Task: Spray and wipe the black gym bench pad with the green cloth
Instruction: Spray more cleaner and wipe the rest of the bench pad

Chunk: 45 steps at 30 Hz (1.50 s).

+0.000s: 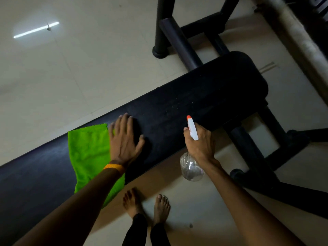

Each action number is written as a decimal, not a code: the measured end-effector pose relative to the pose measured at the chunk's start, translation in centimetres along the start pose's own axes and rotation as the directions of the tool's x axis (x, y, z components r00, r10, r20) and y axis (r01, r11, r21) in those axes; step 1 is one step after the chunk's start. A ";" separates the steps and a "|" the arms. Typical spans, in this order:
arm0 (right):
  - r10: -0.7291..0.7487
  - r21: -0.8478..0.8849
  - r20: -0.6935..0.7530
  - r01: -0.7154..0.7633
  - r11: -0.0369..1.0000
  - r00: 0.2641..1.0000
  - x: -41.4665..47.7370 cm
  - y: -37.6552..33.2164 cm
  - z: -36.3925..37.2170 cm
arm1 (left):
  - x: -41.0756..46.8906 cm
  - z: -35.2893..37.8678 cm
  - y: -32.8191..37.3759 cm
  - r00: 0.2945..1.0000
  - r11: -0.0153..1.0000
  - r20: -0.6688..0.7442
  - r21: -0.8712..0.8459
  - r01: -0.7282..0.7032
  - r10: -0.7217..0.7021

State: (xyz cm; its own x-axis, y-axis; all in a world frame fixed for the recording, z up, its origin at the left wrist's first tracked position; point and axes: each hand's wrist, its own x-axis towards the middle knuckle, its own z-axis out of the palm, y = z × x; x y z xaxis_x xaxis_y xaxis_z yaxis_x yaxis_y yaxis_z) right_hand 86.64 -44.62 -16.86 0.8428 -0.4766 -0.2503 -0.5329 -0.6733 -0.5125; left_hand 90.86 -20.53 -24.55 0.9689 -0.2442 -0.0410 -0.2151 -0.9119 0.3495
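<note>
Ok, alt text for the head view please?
A right hand aims a spray bottle at a black bench pad, while the left hand rests flat on it beside a green cloth. Bare feet stand on pale floor.

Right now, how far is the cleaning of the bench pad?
Early stage. Fine droplets speckle the black bench pad near its far end, so some spraying looks done. In hand: the right hand holds the spray bottle, aimed at the pad; the left hand lies flat, partly on the green cloth. Left: wiping the sprayed part.
</note>
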 end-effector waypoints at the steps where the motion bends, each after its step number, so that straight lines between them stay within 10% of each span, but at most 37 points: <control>1: 0.008 -0.001 -0.007 -0.008 1.000 1.000 0.5 0.0 -0.3 | 1.1 0.6 1.6 0.998 0.997 0.013 -0.038 -0.066 0.066; 5: -0.036 -0.053 -0.004 0.035 0.998 0.999 2.5 0.2 -0.7 | 5.3 3.1 8.3 0.970 0.973 0.097 -0.084 -0.217 0.225; 37: 0.213 0.131 -0.117 -0.198 0.972 0.970 15.8 7.8 -11.3 | 10.1 7.2 14.4 0.994 0.989 0.110 0.143 -0.044 0.028; 45: 0.124 -0.100 0.009 -0.122 0.987 0.992 16.0 8.7 -9.8 | 9.9 7.5 14.6 0.994 0.987 0.101 0.155 -0.047 0.032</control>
State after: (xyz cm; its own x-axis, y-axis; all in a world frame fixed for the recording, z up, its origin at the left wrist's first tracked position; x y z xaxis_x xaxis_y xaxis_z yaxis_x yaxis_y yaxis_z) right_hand 94.76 -63.64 -17.28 0.7709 -0.5511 -0.3195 -0.6370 -0.6631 -0.3931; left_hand 96.35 -38.74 -26.82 0.9442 -0.3051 -0.1243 -0.2770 -0.9395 0.2016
